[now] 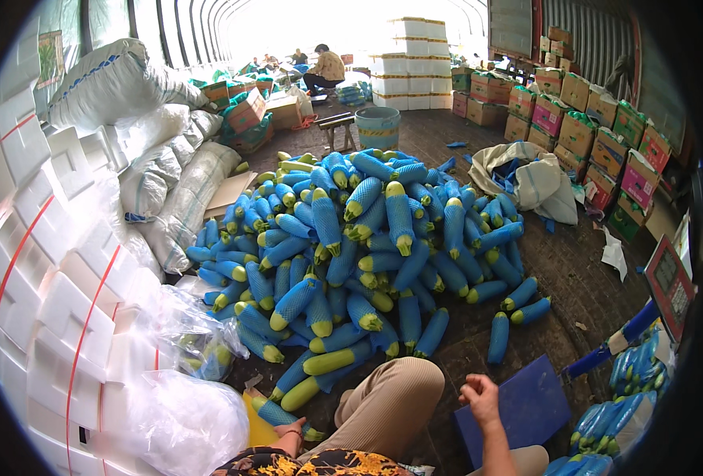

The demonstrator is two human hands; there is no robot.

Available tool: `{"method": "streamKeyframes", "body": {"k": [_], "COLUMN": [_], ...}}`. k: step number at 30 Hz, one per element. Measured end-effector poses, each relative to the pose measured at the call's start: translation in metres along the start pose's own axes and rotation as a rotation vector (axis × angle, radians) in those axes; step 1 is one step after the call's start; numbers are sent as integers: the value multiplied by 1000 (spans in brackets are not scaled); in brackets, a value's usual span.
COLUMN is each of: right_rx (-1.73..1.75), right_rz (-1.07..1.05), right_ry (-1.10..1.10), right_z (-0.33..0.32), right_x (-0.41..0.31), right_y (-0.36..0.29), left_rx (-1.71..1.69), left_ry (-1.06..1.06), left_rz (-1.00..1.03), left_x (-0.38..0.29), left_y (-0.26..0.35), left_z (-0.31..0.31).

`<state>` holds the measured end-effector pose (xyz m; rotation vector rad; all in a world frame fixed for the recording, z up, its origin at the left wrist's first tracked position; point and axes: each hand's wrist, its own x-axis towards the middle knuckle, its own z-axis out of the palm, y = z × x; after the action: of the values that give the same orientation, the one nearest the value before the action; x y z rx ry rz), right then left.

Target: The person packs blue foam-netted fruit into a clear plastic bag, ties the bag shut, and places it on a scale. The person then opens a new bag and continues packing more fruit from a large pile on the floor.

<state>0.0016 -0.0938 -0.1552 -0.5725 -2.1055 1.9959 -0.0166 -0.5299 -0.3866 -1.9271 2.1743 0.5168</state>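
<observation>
A large heap of zucchini in blue foam net sleeves (339, 238) lies on the floor before me. My left hand (292, 428) is low beside my bent leg, its fingers around a netted zucchini (270, 410); the sleeve hides part of the grip. A yellow object (260, 421) stands right behind that zucchini. Two zucchini with bare green skin (330, 361) show at the heap's near edge. My right hand (480, 397) is raised over the edge of a blue scale platform (515, 410), fingers curled, with nothing visible in them.
White foam boxes (66, 321) and clear plastic bags (185, 416) line the left. At right stand the scale's display (670, 285) and bagged zucchini (613, 422). Beyond the heap are a bucket (377, 130), a sack (536, 178), cartons (577, 125) and a crouching person (326, 66).
</observation>
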Motion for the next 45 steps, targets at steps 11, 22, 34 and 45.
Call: {"method": "streamKeyframes", "body": {"k": [11, 22, 34, 45], "right_rx": [-107, -124, -380, -346], "right_rz": [311, 467, -338, -381], "right_ry": [65, 37, 116, -170], "right_z": [-54, -80, 40, 175], "right_x": [1, -12, 25, 14], "right_y": [110, 163, -99, -152], "left_rx": [-1108, -551, -2050, -1539], "left_ry": [-1489, -67, -818, -405], "left_rz": [-309, 94, 249, 1645], "left_x": [-9, 140, -73, -200], "left_y": [29, 213, 321, 310], "left_z": [-163, -125, -283, -392]}}
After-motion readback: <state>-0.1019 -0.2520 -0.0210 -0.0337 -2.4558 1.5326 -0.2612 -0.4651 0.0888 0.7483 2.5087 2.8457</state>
